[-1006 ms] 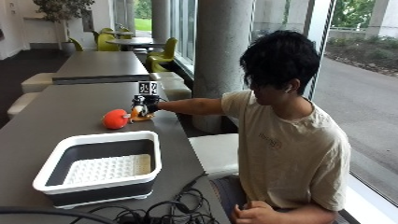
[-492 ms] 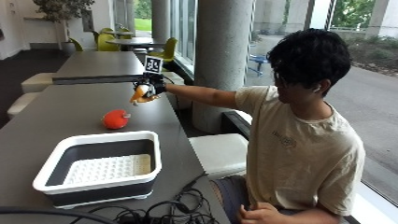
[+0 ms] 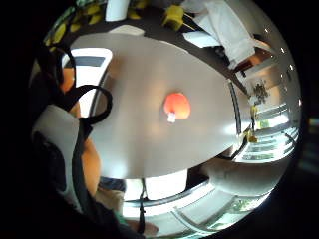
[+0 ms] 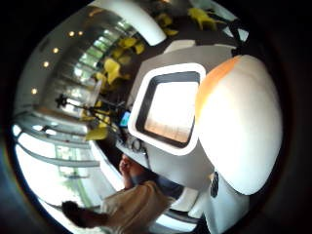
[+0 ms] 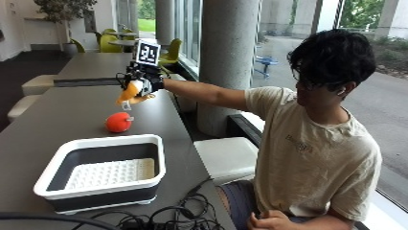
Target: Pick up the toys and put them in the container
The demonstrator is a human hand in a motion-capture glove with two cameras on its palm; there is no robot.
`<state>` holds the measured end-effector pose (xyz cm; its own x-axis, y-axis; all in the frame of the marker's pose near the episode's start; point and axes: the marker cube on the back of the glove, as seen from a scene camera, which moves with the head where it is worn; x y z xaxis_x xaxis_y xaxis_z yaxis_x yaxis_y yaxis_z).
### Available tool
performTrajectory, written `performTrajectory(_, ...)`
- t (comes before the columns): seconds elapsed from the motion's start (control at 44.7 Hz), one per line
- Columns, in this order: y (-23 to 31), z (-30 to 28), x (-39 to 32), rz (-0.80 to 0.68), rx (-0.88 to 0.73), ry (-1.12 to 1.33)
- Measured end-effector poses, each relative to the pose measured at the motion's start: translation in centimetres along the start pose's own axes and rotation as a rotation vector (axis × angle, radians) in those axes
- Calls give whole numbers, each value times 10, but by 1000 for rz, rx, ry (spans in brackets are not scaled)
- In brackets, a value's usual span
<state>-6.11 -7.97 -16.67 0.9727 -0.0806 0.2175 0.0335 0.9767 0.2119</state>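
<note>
The right hand [image 5: 141, 82], fingers curled round 1 plush toy [image 5: 129, 92], hangs beyond the container [image 5: 102, 173]; it looks light, soft, best gripped mid-body.

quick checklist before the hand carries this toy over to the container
1. Toy in hand: ok. The gloved right hand holds a white and orange plush toy up above the table.
2. Container free to receive: ok. The white-rimmed container sits open, nothing visible inside.
3. Path to it: ok. Only the red-orange toy lies on the table between hand and container, well below the raised hand.
4. Container on the table: ok. It stands flat near the front edge, beside cables.
5. How the fingers sit around the toy: cannot tell.
6. Toys left: not ok. The red-orange toy is not yet in.
</note>
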Motion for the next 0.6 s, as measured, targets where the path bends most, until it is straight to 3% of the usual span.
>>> performTrajectory(0.045, -7, -1, -16, 25, 2, 12)
performTrajectory(0.223, -45, 5, -80, -150, -16, -2)
performTrajectory(0.603, -87, 39, -153, -169, -73, -7)
